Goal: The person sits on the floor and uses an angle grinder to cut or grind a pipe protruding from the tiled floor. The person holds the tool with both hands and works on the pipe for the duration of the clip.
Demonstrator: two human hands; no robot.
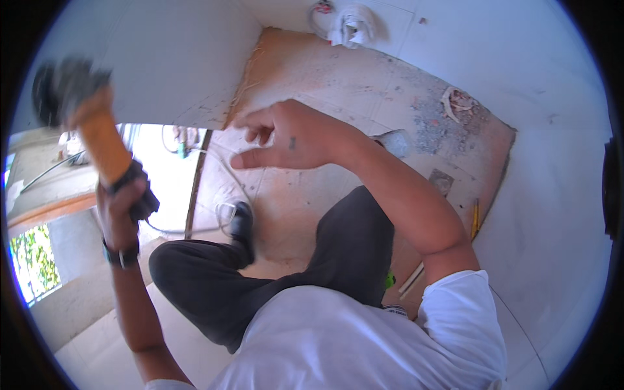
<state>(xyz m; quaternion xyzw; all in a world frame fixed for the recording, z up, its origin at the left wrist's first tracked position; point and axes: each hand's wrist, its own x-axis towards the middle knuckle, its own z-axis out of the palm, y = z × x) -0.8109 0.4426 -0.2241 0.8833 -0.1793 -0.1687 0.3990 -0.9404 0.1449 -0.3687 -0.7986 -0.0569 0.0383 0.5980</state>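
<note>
At the far left, my left hand (117,218) is wrapped round the rear of an angle grinder (105,144) with an orange-yellow body. The tool is held up, its dark head and disc blurred by motion at the upper end. A pale cord (185,231) runs from near its rear end toward the floor. In the middle, my right hand (291,138) is raised over the floor with nothing in it. Its fingers are slightly bent and the thumb stands apart from them. It is not touching the grinder.
The tiled floor (286,71) carries grey rubble (432,123) at the right. A white cloth bundle (352,27) lies against the far wall. A yellow tool (475,218) rests along the right edge. My shoe (241,224) is beside the looped cord. A window (34,263) shows at left.
</note>
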